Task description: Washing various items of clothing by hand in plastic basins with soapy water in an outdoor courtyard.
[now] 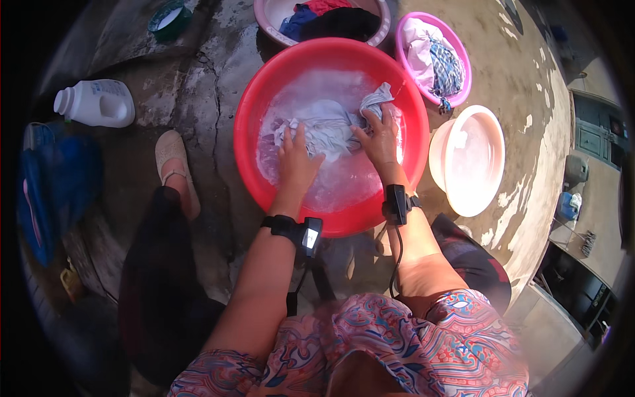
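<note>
A large red plastic basin (331, 226) holds soapy water and a wet, light-coloured cloth (327, 126) with thin stripes. My left hand (296, 161) rests at the left part of the cloth, fingers spread, their tips on the fabric. At the right side of the basin my right hand (379, 136) touches another bunched part of the cloth, which rises out of the water above its fingers. Whether the right fingers grip the fabric or only lie against it cannot be told. Both wrists wear black strapped devices with cables.
Beyond the red basin stands a pale pink basin (268, 25) of dark and red clothes. A pink basin (469, 74) with white and plaid cloth and a cream basin (449, 164) of water are at the right. A white plastic jug (106, 103) lies left; a green bowl (171, 31) is farther back.
</note>
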A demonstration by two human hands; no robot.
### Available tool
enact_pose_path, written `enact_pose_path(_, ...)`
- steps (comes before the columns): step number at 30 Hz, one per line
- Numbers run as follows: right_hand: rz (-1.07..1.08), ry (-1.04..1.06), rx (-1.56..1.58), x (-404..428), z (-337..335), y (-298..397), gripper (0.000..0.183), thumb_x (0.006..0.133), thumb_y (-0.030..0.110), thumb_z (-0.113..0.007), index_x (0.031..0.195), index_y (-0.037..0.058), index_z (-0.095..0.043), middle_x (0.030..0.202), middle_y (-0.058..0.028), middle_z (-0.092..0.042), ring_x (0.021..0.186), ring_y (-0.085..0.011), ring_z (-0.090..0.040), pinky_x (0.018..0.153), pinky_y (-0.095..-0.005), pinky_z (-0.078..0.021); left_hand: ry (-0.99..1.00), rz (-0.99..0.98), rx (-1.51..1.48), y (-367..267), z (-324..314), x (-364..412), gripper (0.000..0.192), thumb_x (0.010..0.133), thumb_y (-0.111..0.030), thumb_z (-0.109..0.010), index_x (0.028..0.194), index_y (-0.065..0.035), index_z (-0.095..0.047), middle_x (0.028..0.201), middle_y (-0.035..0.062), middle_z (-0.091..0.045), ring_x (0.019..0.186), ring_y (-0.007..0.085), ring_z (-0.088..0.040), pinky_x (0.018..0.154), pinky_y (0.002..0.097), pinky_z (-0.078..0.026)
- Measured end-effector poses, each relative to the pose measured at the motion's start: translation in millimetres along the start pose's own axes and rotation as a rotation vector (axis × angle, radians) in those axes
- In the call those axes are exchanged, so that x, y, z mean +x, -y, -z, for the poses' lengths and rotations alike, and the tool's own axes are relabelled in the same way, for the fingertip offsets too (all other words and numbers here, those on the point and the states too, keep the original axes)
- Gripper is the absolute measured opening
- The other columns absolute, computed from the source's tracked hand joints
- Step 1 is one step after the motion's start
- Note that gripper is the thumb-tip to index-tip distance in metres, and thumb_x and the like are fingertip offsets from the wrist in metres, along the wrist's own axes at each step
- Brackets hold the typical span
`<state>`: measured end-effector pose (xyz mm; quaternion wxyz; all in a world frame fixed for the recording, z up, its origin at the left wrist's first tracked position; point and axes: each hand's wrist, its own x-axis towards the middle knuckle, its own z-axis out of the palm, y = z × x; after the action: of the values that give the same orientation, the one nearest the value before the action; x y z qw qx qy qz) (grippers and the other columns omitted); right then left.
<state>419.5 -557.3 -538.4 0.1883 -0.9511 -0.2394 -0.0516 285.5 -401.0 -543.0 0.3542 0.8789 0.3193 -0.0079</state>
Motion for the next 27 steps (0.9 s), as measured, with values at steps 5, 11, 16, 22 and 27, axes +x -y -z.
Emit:
enact_pose_path(5, -0.331, 0.535, 0.107, -20.3, -70.2, 34.8, 0.061, 0.075, 0.042, -0.076, 0.124, 0.0095, -0.060, 0.133, -0.0248, -0.052, 0.119, -0.0399, -0.052, 0.100, -0.0456, -0.0421, 0.252, 0.186, -0.501, 56.4, -30.5, 8.3, 0.093, 0.077, -0.046, -0.076, 0.148, -0.0072, -0.029, 0.150, 0.0269, -0.030, 0.137, 0.0408, -0.035, 0.110, 0.0421, -0.033)
enact_pose_path(11, -0.577, 0.508, 0.548, -30.7, -64.3, 28.5, 0.064, 0.081, 0.055, -0.065, 0.121, 0.0048, -0.061, 0.121, -0.0226, -0.061, 0.110, -0.0392, -0.059, 0.091, -0.0442, -0.0482, 0.515, 0.815, -1.070, -12.1, -28.5, 18.4, 0.100, 0.083, -0.075, -0.050, 0.142, 0.0034, -0.035, 0.138, 0.0230, -0.048, 0.127, 0.0376, -0.048, 0.106, 0.0462, -0.038)
enact_pose_path(16, -0.168, 0.274, 0.461, -22.4, 29.7, 142.4, 0.057, 0.088, 0.055, -0.058, 0.113, 0.0045, -0.064, 0.106, -0.0215, -0.065, 0.098, -0.0394, -0.063, 0.084, -0.0444, -0.0499, 0.607, 0.495, -1.886, 66.5, 13.6, 35.0, 0.061, 0.093, -0.053, -0.050, 0.127, -0.0020, -0.054, 0.118, 0.0168, -0.061, 0.108, 0.0309, -0.061, 0.091, 0.0451, -0.052)
enact_pose_path(22, -0.381, 0.156, 0.412, 7.0, 4.0, -17.7, 0.047, 0.090, 0.050, -0.056, 0.098, 0.0052, -0.064, 0.093, -0.0230, -0.067, 0.091, -0.0426, -0.062, 0.079, -0.0456, -0.0477, 0.374, 0.453, -1.504, -89.2, 11.1, 23.6, 0.038, 0.091, -0.024, -0.062, 0.119, 0.0020, -0.059, 0.108, 0.0129, -0.064, 0.095, 0.0246, -0.065, 0.084, 0.0349, -0.052)
enact_pose_path(27, -0.627, 0.192, 0.367, 16.6, 32.4, -15.5, 0.041, 0.081, 0.040, -0.068, 0.108, 0.0095, -0.065, 0.109, -0.0234, -0.064, 0.100, -0.0384, -0.062, 0.088, -0.0475, -0.0471, 0.005, 0.012, -0.629, -13.7, 33.9, 29.1, 0.050, 0.079, -0.021, -0.078, 0.123, -0.0049, -0.059, 0.123, 0.0152, -0.057, 0.104, 0.0269, -0.059, 0.087, 0.0374, -0.049)
